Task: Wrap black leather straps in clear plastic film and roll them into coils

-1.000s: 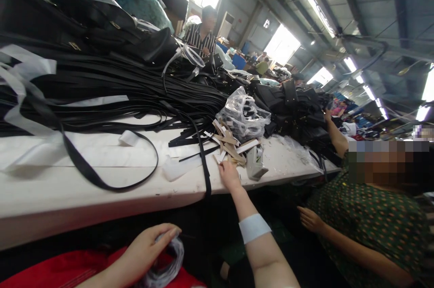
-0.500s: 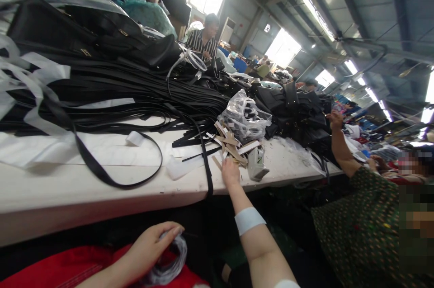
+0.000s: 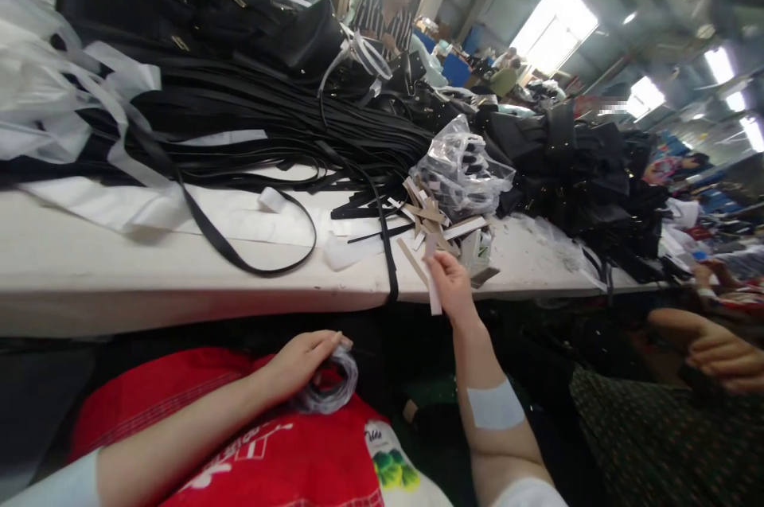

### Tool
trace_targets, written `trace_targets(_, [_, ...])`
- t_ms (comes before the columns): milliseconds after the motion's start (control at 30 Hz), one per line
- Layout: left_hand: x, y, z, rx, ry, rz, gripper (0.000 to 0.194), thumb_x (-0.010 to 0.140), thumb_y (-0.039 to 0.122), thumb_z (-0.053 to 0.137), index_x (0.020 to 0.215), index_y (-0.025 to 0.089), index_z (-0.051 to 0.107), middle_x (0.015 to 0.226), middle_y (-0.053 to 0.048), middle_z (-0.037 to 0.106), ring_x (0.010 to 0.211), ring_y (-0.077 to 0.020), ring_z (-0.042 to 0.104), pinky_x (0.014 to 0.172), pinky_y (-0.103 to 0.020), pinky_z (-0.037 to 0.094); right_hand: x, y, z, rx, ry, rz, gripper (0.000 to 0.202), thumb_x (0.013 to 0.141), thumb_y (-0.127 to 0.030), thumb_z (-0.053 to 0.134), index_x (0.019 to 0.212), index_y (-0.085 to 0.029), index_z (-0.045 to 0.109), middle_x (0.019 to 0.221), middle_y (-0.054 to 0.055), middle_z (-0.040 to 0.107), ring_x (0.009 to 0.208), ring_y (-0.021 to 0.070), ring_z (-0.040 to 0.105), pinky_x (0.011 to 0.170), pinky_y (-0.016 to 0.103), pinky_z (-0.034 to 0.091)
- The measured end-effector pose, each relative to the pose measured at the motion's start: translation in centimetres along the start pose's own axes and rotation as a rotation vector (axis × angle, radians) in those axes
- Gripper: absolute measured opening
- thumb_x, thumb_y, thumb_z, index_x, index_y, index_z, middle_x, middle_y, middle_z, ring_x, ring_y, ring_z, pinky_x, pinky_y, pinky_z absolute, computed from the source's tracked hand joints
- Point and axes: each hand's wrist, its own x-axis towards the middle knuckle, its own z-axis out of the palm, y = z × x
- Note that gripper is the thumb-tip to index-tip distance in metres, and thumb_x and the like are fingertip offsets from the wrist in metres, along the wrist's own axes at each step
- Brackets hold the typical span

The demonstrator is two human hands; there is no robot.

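Observation:
My left hand is closed around a coil of clear, greyish plastic strip, low over the red apron on my lap. My right hand pinches a narrow white strip at the front edge of the table. Just beyond it lies a loose pile of beige and white strips. A clear plastic bag with dark contents rests behind that pile. A small pale holder with a grey foot stands to the right of my fingers, partly hidden.
Long black straps lie bunched across the white table, one hanging over its edge. Black bags are heaped behind. A co-worker's hand is close on my right; a person in a striped shirt is across the table.
My right hand has drawn back from the pile towards me, with a white strip now in its fingers. My left hand still holds the coil. The co-worker's arm on the right has come down.

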Motion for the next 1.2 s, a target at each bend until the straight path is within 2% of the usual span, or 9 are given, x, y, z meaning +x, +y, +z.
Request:
trace_targets(100, [0.2,-0.1,0.2,-0.045,-0.015,-0.023,0.059,0.083,0.063,0.043,0.098,0.012,0.069,0.064,-0.001,0.065,0.045,-0.0117,0.047,0.046,-0.024,0.04,-4.1,-5.1,0.7,-0.086,-0.689,-0.174,0.03,0.09,-0.041,0.053,0.076,-0.019,0.068,0.065,-0.002,0.062,0.06,0.011,0.053,0.057,0.021,0.037])
trace_targets(200, [0.4,-0.2,0.2,-0.025,-0.017,0.026,0.055,0.083,0.06,0.046,0.096,0.012,0.07,0.07,-0.004,0.07,0.054,-0.0145,0.055,0.053,-0.025,0.044,-6.8,-8.0,2.0,-0.28,-0.928,-0.292,0.034,0.085,-0.04,0.06,0.059,-0.019,0.065,0.049,-0.004,0.052,0.045,0.0081,0.039,0.048,0.024,0.025])
trace_targets(300, [0.2,-0.1,0.2,0.002,-0.02,0.028,0.053,0.084,0.058,0.045,0.097,0.013,0.07,0.079,-0.004,0.072,0.052,-0.0135,0.055,0.053,-0.025,0.044,-7.8,-8.7,4.2,-0.513,-0.921,-0.357,0.035,0.078,-0.04,0.066,0.051,-0.018,0.064,0.045,-0.001,0.051,0.043,0.0093,0.041,0.048,0.026,0.024])
trace_targets(400, [-0.2,0.1,0.2,0.036,-0.034,0.008,0.05,0.086,0.058,0.042,0.091,0.015,0.068,0.069,-0.001,0.069,0.047,-0.0136,0.053,0.05,-0.025,0.043,-8.0,-8.8,6.9,-0.663,-0.937,-0.423,0.03,0.077,-0.04,0.065,0.058,-0.018,0.069,0.053,0.005,0.062,0.049,0.0157,0.053,0.048,0.028,0.028])
trace_targets(533, [-0.4,0.1,0.0,0.154,0.025,0.115,0.044,0.086,0.051,0.042,0.079,0.018,0.069,0.079,-0.004,0.073,0.081,-0.0226,0.066,0.073,-0.029,0.05,-8.0,-8.6,9.1,-0.704,-0.893,-0.362,0.023,0.077,-0.037,0.064,0.07,-0.017,0.073,0.065,0.009,0.069,0.055,0.0208,0.059,0.05,0.03,0.033])
trace_targets(833, [-0.2,-0.7,0.4,-0.081,0.012,-0.1,0.052,0.082,0.059,0.046,0.102,0.014,0.064,0.057,0.0,0.066,0.054,-0.019,0.063,0.053,-0.028,0.049,-7.9,-8.1,2.9,-0.593,-0.8,-0.338,0.019,0.082,-0.035,0.061,0.069,-0.022,0.068,0.061,0.002,0.064,0.055,0.0151,0.055,0.053,0.029,0.026])
trace_targets(1000, [0.1,-0.2,0.3,0.076,0.004,0.06,0.044,0.086,0.052,0.043,0.09,0.016,0.069,0.078,-0.004,0.073,0.073,-0.0215,0.066,0.069,-0.029,0.05,-8.3,-6.9,4.2,-0.529,-0.702,-0.214,0.022,0.082,-0.037,0.063,0.068,-0.021,0.066,0.06,0.001,0.062,0.057,0.0139,0.054,0.054,0.027,0.026])
trace_targets(1067, [0.0,0.2,0.1,0.177,0.02,0.149,0.041,0.086,0.047,0.043,0.081,0.017,0.07,0.084,-0.004,0.073,0.083,-0.0221,0.065,0.077,-0.029,0.047,-8.2,-5.9,4.7,-0.407,-0.661,-0.133,0.02,0.083,-0.036,0.062,0.072,-0.021,0.067,0.061,-0.001,0.063,0.058,0.0121,0.054,0.054,0.025,0.028])
trace_targets(1200, [-0.6,1.3,-0.1,0.293,-0.001,0.263,0.044,0.089,0.045,0.039,0.07,0.017,0.067,0.073,-0.002,0.064,0.073,-0.018,0.059,0.07,-0.026,0.044,-7.9,-3.5,5.8,-0.031,-0.638,0.083,0.023,0.083,-0.038,0.063,0.075,-0.017,0.067,0.058,-0.004,0.058,0.052,0.0081,0.047,0.05,0.02,0.03])
